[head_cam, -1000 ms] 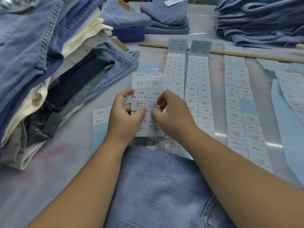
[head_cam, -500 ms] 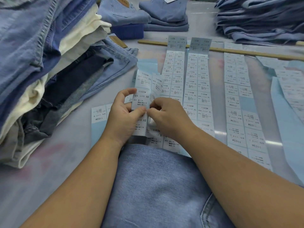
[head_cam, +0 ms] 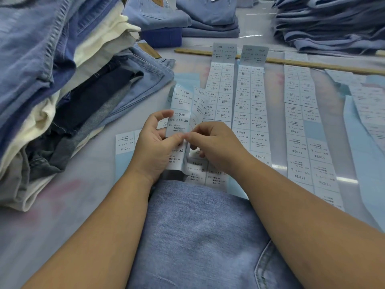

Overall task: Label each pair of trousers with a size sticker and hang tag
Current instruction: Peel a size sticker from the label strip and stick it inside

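The XS sticker strip (head_cam: 180, 122) is held raised off the table (head_cam: 87, 205), just beyond the far edge of the light-blue trousers (head_cam: 200, 236) that lie nearest the person. The strip is printed "1103#" and "XS"; its right column curls away from the backing. The left hand (head_cam: 155, 149) grips the strip from its left side: the thumb presses the front face and the curled fingers sit behind. The right hand (head_cam: 214, 147) meets the strip at the middle, thumb and forefinger pinching a sticker edge right beside the left thumb; its remaining fingers are curled under.

Directly below the strip, an S strip (head_cam: 205, 173) lies flat, touching the trousers' edge. To the strip's right lie two long sticker strips (head_cam: 250, 113), then further L strips (head_cam: 308, 142). Beyond these strips, a wooden ruler (head_cam: 291, 62) crosses the table. To the strip's left stands a stack of folded garments (head_cam: 62, 90). More folded denim piles (head_cam: 333, 24) sit at the far side.
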Demonstrator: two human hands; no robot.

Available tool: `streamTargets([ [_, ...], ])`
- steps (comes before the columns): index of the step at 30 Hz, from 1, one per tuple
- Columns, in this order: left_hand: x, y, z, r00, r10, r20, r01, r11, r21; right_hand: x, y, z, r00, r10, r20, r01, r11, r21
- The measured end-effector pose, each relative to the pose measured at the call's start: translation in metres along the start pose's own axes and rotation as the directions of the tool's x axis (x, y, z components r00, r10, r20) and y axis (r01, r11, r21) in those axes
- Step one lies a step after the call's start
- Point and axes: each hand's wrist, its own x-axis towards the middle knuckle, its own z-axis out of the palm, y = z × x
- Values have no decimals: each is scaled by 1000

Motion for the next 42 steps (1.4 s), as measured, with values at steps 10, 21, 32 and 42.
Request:
streamTargets([
  [10, -2, 1, 2, 998, 1, -59, 3, 998, 63, 4, 4, -8, 997, 57, 47, -60, 996, 67],
  [21, -6, 2, 21, 927, 373, -44, -105, 368, 924, -1, 2, -3, 989, -87, -122, 50, 959, -277],
  [32, -1, -14, 19, 963, 245, 108, -145, 138, 980, 0, 2, -9, 982, -14, -190, -33, 971, -238],
  [42, 2, -18, 23, 985, 95, 141, -144, 24, 989, -4, -1, -15, 959, -77, -272, -8, 954, -298],
])
